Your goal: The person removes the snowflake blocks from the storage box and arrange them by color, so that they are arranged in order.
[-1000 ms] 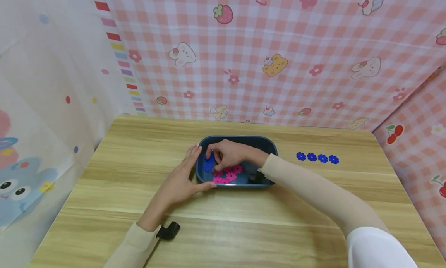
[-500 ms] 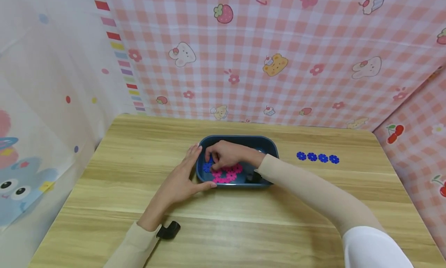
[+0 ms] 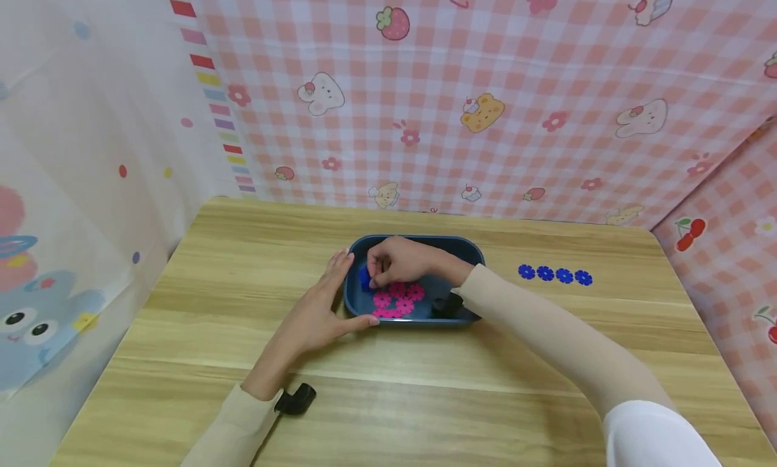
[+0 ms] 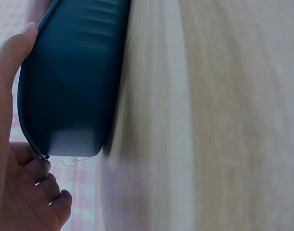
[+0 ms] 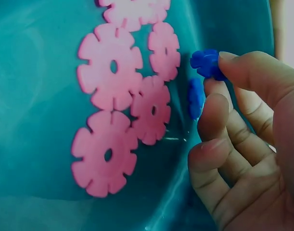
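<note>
A dark blue-green plastic tray (image 3: 419, 322) stands on the table with notched pink snowflake discs (image 5: 108, 154) lying inside. My left hand (image 3: 312, 316) holds its left end, thumb on the near rim and fingers at the end rim. Inside the tray, my right hand (image 3: 400, 261) pinches a blue snowflake disc (image 5: 207, 64) between thumb and index finger. Another blue disc (image 5: 195, 98) shows just behind the fingers in the right wrist view, near the tray wall. The other fingers of the right hand are curled loosely.
To the right of the tray, several blue discs (image 3: 555, 274) lie in a straight row on the wooden table (image 3: 425, 393). A pink checked cloth (image 3: 437, 156) hangs behind the table's back edge. A black wrist camera (image 3: 295, 399) sits by the left sleeve.
My right hand has drawn its fingers together on a blue disc and shifted slightly right, uncovering more pink discs. The left hand stays at the tray's end.
</note>
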Demonstrator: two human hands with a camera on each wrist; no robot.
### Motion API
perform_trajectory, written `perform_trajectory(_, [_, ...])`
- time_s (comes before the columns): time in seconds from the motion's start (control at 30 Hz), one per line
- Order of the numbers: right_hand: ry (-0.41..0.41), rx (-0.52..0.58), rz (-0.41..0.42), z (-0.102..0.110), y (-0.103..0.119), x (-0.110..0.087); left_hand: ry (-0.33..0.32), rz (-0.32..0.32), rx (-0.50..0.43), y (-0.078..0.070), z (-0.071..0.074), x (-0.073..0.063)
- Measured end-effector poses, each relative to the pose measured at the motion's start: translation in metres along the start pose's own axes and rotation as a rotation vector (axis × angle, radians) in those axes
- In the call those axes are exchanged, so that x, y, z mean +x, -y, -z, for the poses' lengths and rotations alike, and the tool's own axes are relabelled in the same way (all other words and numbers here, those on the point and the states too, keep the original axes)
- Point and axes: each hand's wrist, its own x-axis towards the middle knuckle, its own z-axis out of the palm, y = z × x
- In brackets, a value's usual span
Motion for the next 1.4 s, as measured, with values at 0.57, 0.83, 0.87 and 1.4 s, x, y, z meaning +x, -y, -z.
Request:
perform_trajectory(0.57, [-0.124,0.142,-0.052,0.009,0.01,-0.034,-0.004,0.006,0.001,0.002,0.0,-0.001])
perform_trajectory(0.83, [-0.224,0.141,-0.041,0.005,0.017,-0.054,-0.003,0.008,0.015,0.001,0.002,-0.002])
perform_trajectory(0.87, [-0.238,0.136,-0.046,0.004,0.018,-0.057,-0.003,0.006,0.017,0.0,0.001,-0.002])
perform_trajectory(1.4, [-0.518,0.245,-0.122,0.002,0.016,-0.111,-0.008,0.008,0.023,0.001,-0.002,0.002])
